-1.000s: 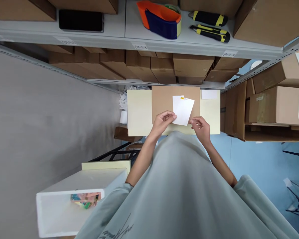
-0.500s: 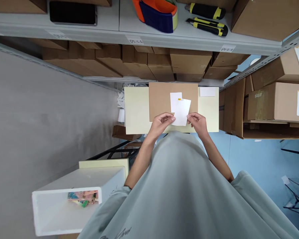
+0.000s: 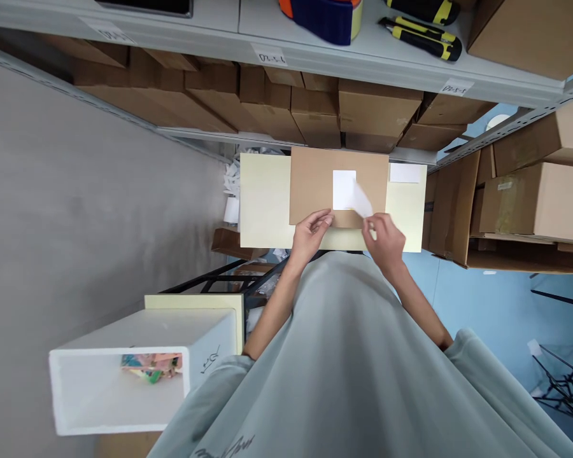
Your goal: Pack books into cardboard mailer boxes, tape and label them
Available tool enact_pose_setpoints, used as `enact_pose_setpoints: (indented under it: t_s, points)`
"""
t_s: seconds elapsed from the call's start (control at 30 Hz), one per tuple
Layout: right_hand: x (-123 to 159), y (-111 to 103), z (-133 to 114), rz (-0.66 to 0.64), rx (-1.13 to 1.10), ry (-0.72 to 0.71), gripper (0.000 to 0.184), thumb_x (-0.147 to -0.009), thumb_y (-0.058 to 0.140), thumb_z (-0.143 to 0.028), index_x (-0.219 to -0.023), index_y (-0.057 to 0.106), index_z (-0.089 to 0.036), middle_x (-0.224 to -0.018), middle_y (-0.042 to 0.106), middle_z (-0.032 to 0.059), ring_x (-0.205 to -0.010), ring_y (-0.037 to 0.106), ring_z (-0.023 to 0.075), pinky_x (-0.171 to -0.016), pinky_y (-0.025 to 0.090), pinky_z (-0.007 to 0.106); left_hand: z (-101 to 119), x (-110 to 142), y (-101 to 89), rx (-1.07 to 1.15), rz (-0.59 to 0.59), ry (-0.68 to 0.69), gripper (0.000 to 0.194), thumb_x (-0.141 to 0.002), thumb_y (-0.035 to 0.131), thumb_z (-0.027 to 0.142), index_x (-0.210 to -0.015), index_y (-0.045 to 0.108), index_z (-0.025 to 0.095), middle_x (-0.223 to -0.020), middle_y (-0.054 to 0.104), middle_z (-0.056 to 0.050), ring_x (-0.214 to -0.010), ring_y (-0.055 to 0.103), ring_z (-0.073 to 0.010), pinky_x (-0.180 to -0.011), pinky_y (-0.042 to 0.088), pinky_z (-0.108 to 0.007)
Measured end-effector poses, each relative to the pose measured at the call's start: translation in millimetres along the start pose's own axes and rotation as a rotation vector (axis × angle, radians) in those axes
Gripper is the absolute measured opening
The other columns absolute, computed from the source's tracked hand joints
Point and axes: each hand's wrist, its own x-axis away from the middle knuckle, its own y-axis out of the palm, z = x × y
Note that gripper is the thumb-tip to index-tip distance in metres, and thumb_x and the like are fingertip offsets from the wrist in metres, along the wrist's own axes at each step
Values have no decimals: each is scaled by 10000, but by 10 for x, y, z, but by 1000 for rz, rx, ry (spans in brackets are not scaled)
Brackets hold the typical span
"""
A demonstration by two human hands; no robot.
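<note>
With my right hand (image 3: 384, 238) I am pinching a thin, blurred white paper piece (image 3: 361, 200) between thumb and fingers. It is slanting beside a white rectangular label (image 3: 344, 189), which is lying on a brown rectangular cardboard piece (image 3: 312, 178) upon the pale yellow table (image 3: 265, 203). Near the cardboard's front edge, my left hand (image 3: 310, 234) is holding its fingertips close together; whether they are pinching something, I cannot tell.

Soft even light, raised paper (image 3: 362, 201) slightly blurry

Utility knives (image 3: 423, 38) on grey shelf (image 3: 260, 24)
</note>
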Motion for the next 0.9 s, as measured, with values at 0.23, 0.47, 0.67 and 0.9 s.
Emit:
enact_pose_setpoints:
  t_s: [0.23,0.47,0.67,0.9]
  points:
    - [283,203,-256,-253,-22,-258,188,-1095,561,-250,-1009,723,-289,-1038,775,50,-826,734,171,-690,535,310,-11,56,-72,-44,87,60,358,-788,796,408,-1073,815,191,-1169,823,-96,-1127,755,-302,-963,607,-399]
    - [72,150,-290,-196,-158,-14,181,-1075,560,-313,-989,712,-267,-998,753,40,-778,701,151,-655,521,285,-109,-16,-100,-29,131,20,405,-842,768,589,-982,772,209,-1044,798,-77,-1050,747,-254,-991,575,-382]
    - [-168,181,-74,-262,-410,240,195,-993,641,-395,-866,677,-251,-929,725,28,-704,649,152,-678,550,304,-108,-188,-105,-79,68,33,444,-825,795,639,-933,761,210,-1005,789,-83,-983,729,-253,-964,566,-380]
    - [-489,639,382,-254,-526,457,225,-910,708,-453,-862,701,-233,-892,760,32,-767,665,180,-783,563,333,-149,-782,-53,-193,1,164,293,-879,766,503,-894,771,210,-1046,767,-97,-987,697,-255,-964,548,-387]
